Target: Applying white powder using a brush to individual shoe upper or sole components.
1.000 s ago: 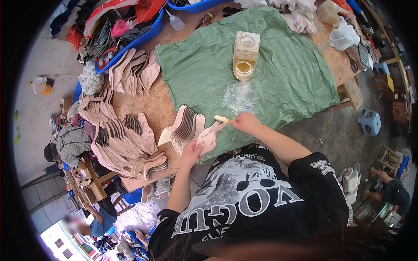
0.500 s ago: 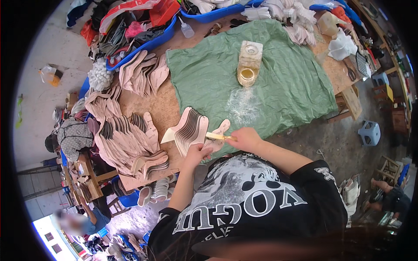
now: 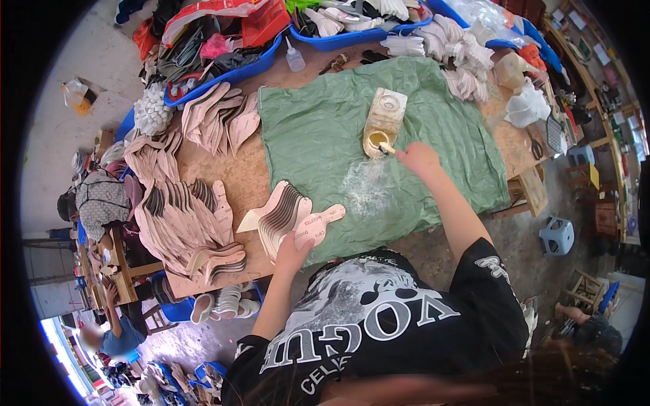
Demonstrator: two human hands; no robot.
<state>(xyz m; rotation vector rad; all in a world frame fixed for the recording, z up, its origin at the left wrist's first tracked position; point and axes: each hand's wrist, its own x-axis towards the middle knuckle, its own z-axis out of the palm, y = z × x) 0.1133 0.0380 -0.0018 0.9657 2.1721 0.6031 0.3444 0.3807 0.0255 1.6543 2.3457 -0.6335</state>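
My right hand [image 3: 421,160] grips a glue brush [image 3: 386,147], its tip at the mouth of a cut-open plastic container [image 3: 384,122] that holds yellowish glue. Nearer to me, my left hand [image 3: 292,253] is closed on a single pink insole board [image 3: 318,225], pinching its near edge. This board lies over the edge of the green sheet [image 3: 305,128]. Just left of it, a fanned stack of pink insole boards with dark undersides [image 3: 281,213] rests on the table by my left fingers. A whitish glue smear [image 3: 367,188] marks the sheet in front of the container.
More fanned insole stacks [image 3: 183,220] cover the table's left side. Blue trays [image 3: 233,78] of materials, a squeeze bottle [image 3: 294,57] and white pieces [image 3: 464,54] line the far edge. Scissors [image 3: 535,145] lie at the right. Other people sit working at far left and right.
My right hand has carried the brush from the insole board away to the glue container. My left hand stays by the stack, now on the single board.
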